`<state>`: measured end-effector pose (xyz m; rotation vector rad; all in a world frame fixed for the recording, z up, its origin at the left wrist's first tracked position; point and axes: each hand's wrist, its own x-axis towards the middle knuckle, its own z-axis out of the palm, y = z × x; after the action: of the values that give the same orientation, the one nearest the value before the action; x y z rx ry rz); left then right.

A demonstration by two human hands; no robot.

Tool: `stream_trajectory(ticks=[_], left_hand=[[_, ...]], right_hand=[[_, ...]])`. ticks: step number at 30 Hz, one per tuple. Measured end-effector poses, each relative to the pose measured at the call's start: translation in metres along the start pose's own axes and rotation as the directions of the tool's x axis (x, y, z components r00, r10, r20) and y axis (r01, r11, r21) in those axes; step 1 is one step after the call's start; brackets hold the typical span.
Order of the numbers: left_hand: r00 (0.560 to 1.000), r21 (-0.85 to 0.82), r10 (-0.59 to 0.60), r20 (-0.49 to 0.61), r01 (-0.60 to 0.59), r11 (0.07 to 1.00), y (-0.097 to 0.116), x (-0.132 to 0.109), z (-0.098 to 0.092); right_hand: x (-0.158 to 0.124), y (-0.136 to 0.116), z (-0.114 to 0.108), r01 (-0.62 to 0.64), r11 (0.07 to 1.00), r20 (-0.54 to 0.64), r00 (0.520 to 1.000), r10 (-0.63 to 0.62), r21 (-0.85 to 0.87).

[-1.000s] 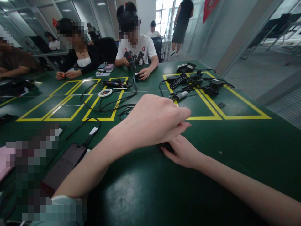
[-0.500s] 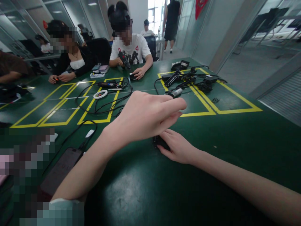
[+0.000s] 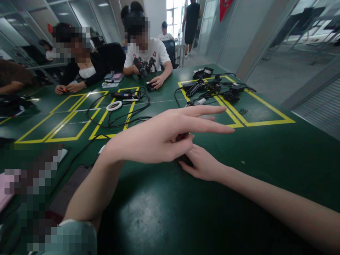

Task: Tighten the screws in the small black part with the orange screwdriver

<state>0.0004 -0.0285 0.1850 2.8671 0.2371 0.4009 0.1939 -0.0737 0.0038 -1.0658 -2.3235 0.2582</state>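
Observation:
My left hand (image 3: 162, 136) hovers over the green table (image 3: 265, 170) with its index and middle fingers stretched out to the right; thumb and another finger seem to pinch a small dark reddish piece (image 3: 182, 135), mostly hidden. My right hand (image 3: 203, 163) lies on the table just beneath it. Its fingers press on a small black object (image 3: 185, 161) that the left hand largely covers.
Yellow tape boxes mark the table. One holds a tangle of black cables, tools and a silver cylinder (image 3: 212, 90); another holds a white ring (image 3: 114, 105) and cords. A phone (image 3: 71, 184) with a cable lies at my left. Several people sit across the table.
My left hand has risen a little and its index and middle fingers have stretched out from a curled pose. My right hand has stayed on the black object.

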Motion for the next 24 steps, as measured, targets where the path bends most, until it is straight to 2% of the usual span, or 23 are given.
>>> stream_trajectory(ticks=[3,8,14,19,24], left_hand=[[0.995,0.048,-0.051,-0.091,0.056,0.997,-0.005,-0.002,0.004],[0.971,0.128,-0.102,-0.218,0.132,0.983,-0.009,0.005,0.020],[0.980,0.223,-0.064,-0.188,0.106,0.969,-0.003,0.013,0.029],[0.987,0.130,0.084,-0.137,-0.066,0.989,-0.005,0.008,0.021],[0.986,0.068,0.071,-0.148,-0.061,0.996,-0.013,0.000,0.013]], right_hand=[[0.001,-0.001,-0.001,-0.017,1.000,0.007,1.000,0.017,-0.015],[0.001,0.000,-0.001,-0.012,1.000,-0.003,1.000,0.012,-0.026],[-0.001,0.002,0.000,0.008,0.999,-0.017,1.000,-0.009,-0.032],[-0.001,0.001,0.001,0.024,0.999,-0.021,0.999,-0.025,-0.046],[0.000,0.001,0.000,0.018,0.999,-0.018,1.000,-0.019,-0.041]])
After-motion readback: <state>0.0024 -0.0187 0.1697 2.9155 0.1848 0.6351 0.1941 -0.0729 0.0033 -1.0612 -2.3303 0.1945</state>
